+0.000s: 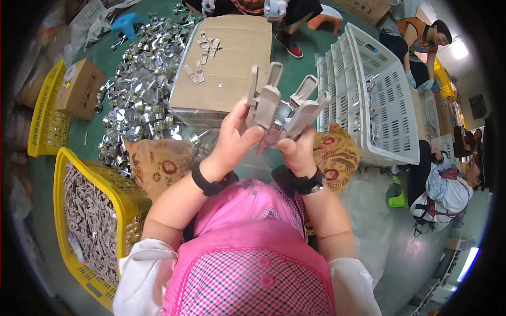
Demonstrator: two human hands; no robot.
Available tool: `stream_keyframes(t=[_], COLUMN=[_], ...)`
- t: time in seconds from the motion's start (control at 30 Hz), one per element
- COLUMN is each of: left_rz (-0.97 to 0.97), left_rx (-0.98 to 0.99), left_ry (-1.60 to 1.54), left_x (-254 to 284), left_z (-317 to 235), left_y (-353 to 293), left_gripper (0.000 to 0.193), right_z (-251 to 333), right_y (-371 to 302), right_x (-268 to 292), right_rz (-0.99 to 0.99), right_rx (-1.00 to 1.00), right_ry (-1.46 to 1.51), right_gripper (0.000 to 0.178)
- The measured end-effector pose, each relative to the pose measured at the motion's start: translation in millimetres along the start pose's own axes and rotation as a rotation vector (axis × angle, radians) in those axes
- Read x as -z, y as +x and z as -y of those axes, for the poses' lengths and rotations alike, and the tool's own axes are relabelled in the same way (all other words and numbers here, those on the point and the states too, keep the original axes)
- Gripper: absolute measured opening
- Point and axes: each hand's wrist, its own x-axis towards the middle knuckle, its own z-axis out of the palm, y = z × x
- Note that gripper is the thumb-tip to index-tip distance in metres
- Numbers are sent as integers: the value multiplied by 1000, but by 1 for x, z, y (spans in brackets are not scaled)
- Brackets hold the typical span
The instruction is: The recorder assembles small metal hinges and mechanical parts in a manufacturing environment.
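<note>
My left hand [236, 136] is closed round a pale grey plastic piece [266, 108] with flat, rounded prongs, held above my lap. Closed on a similar pale grey pronged piece [300, 117] is my right hand [300, 154], close beside it. Between the two pieces something shiny and pinkish shows; I cannot tell whether it joins them. Just beyond my hands stands a stack topped with a cardboard sheet [237, 52]. Several small pale plastic parts [199, 72] lie scattered on that sheet.
Shiny metal round fittings [145, 100] are heaped on the green floor at left. A yellow basket [122, 224] holds many grey plastic parts. White crates [387, 87] stand at right. A person's gloved hand [275, 9] appears across the stack; other people work at right.
</note>
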Motion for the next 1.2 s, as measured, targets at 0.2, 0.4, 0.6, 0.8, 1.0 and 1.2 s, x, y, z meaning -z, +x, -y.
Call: stream_keyframes(t=[0.2,0.4,0.6,0.8,1.0,1.2], left_rz=[-66,-90,-57,68,-43,-141], left_rx=[-175,19,153,346,438,441], left_ry=[285,401,317,132,11,-376], left_x=[-9,-6,-1,-9,-15,1], left_z=[21,27,52,34,27,16], left_y=[12,21,28,36,38,45], left_gripper=[54,47,48,49,50,58], right_z=[-6,-27,-28,-23,-19,-2], right_y=[5,13,20,23,19,17], right_x=[-7,11,20,30,23,12], right_rz=[-95,-214,-276,-271,-224,-148], right_rx=[128,242,198,-156,311,-52], right_ry=[25,-345,-634,-586,-1410,-302], right_gripper=[67,57,49,50,51,57])
